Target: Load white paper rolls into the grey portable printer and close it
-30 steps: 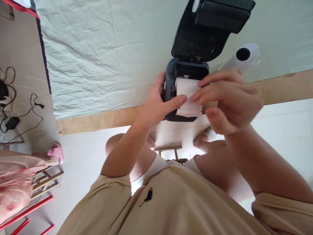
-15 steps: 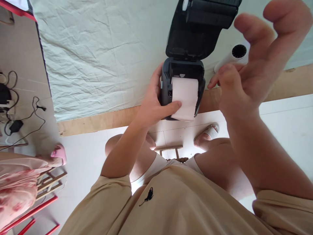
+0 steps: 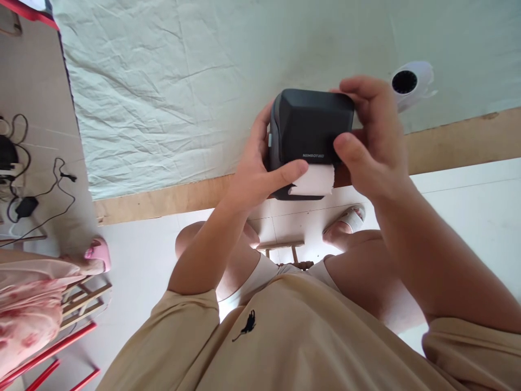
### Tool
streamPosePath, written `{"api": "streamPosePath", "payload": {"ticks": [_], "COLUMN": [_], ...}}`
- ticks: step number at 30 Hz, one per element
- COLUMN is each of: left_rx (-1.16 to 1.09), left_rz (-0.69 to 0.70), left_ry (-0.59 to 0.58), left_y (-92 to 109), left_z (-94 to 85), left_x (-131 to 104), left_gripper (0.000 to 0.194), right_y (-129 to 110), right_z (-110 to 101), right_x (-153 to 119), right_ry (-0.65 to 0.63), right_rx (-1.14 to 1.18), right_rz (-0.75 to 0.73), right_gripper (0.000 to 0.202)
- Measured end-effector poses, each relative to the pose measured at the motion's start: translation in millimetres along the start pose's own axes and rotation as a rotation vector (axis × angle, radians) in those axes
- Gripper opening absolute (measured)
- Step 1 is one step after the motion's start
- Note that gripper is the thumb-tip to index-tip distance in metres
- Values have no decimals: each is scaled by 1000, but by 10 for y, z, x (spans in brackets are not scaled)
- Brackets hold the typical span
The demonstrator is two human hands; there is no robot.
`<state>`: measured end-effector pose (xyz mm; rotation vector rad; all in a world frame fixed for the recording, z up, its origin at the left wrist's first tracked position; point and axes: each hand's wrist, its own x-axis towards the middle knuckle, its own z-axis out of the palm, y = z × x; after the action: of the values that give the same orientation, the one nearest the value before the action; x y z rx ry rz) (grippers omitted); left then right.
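Okay, from my end I have the dark printer (image 3: pixel 311 130) just above the wooden edge (image 3: pixel 456 141); whether anything supports it besides the grip, I cannot tell. My left hand (image 3: pixel 254 174) wraps its left side, fingers closed around the casing, thumb lying across the front with its tip at a corner of the white paper strip (image 3: pixel 314 182). That strip pokes out from under the lowered lid (image 3: pixel 321 117), between the two thumbs. My right hand (image 3: pixel 374 138) curls about the lid's right side, thumb on the near corner, fingers behind. Also between the thumbs, pale lettering on the lid reads "NIIMBOT"; the smaller characters after it are too blurred for me. Beyond the right fingers, a white roll (image 3: pixel 424 84) with a dark core sits on the pale green cloth (image 3: pixel 163 103).
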<state>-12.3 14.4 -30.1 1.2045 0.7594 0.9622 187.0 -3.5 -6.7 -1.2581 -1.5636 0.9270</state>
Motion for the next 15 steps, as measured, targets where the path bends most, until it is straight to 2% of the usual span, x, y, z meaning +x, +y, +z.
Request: {"api": "streamPosePath", "payload": {"ticks": [2,5,11,15], "left_rx": [-56,-98,-143,-140], "left_rz": [-35,-117,-166,-150], "left_ry": [20,40,34,16], "left_y": [31,118,280,265], "left_z": [26,72,131,121], "left_x": [-4,-22,-62,-51], "left_gripper": [68,47,39,46], "right_y": [-24,-27,84,154], "right_z": [-2,-5,-17,-13], "right_x": [-1,13,31,43], "right_ry": [-82,-107,-109,-99], "right_rx": [22,33,46,18], "right_rz": [52,42,48,-23], "right_gripper": [55,55,63,66]}}
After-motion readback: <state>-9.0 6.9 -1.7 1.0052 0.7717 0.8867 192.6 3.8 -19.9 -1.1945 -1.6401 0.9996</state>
